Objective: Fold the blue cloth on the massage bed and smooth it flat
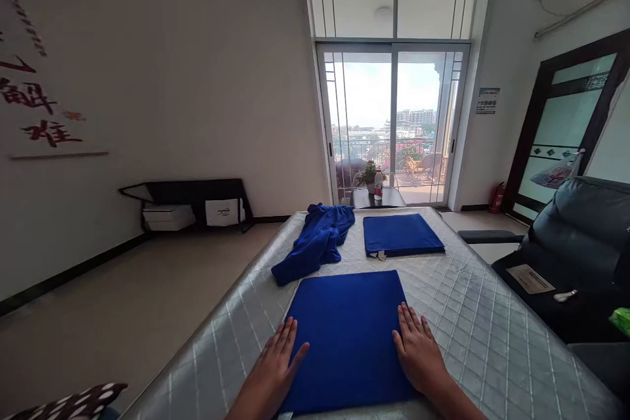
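Observation:
A blue cloth point(349, 341), folded into a flat rectangle, lies on the quilted silver mattress point(472, 315) right in front of me. My left hand point(275, 364) rests flat on its left edge, fingers stretched out and thumb apart. On the opposite edge lies my right hand point(418, 348), also flat with its fingers extended. Neither hand grips anything. Beyond the cloth, a crumpled blue cloth point(319, 239) is heaped to the left. To its right sits a neatly folded blue stack point(402, 234) with white tags at its near edge.
A black leather chair point(585, 243) stands along the right side, with a card point(530, 279) on its seat. Behind the mattress is a small table point(364, 198) bearing a bottle point(378, 185) and a plant. A black rack point(197, 193) with white boxes leans by the left wall.

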The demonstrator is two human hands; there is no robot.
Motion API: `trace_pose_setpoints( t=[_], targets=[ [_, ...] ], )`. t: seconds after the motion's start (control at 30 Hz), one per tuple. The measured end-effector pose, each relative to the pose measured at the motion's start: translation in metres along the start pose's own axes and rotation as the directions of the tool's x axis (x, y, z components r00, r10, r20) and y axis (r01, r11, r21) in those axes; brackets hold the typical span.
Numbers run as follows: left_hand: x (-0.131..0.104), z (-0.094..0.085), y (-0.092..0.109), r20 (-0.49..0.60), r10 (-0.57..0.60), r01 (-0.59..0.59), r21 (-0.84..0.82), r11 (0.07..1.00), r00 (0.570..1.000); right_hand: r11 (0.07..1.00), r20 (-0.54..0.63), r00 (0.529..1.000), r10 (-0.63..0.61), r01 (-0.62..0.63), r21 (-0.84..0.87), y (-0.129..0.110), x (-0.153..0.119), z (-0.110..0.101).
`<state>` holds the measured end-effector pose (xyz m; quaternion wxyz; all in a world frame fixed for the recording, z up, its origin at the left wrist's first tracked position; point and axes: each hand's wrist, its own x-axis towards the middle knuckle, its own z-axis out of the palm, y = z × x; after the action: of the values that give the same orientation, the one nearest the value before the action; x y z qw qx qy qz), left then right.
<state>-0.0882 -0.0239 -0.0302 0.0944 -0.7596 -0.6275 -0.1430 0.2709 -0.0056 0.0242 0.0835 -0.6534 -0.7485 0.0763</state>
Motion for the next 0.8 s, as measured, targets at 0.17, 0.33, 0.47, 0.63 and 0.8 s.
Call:
trace_pose_setpoints(
  t=[0.17, 0.33, 0.47, 0.63, 0.8],
  targets=[
    [0.005, -0.02, 0.014, 0.141, -0.11, 0.125, -0.102, 0.987, 0.984, 0.998, -0.042, 0.999, -0.013, 0.011, -0.064, 0.0, 0.003, 0.008],
    [0.001, -0.032, 0.016, 0.147, -0.133, 0.152, -0.128, 0.98, 0.98, 0.991, -0.058, 0.998, -0.03, 0.022, -0.134, 0.003, -0.004, 0.011],
    [0.001, -0.034, 0.018, 0.145, -0.138, 0.157, -0.122, 0.98, 0.98, 0.986, -0.021, 0.999, -0.032, 0.028, -0.164, 0.008, -0.017, 0.017],
    [0.002, -0.03, 0.016, 0.15, -0.133, 0.151, -0.116, 0.982, 0.98, 0.991, 0.015, 1.0, -0.004, 0.006, -0.133, 0.01, -0.027, 0.026],
    [-0.001, -0.021, 0.008, 0.092, -0.131, 0.141, -0.102, 0.985, 0.987, 0.991, 0.045, 0.999, 0.021, -0.016, -0.129, 0.006, -0.031, 0.019]
  ],
)
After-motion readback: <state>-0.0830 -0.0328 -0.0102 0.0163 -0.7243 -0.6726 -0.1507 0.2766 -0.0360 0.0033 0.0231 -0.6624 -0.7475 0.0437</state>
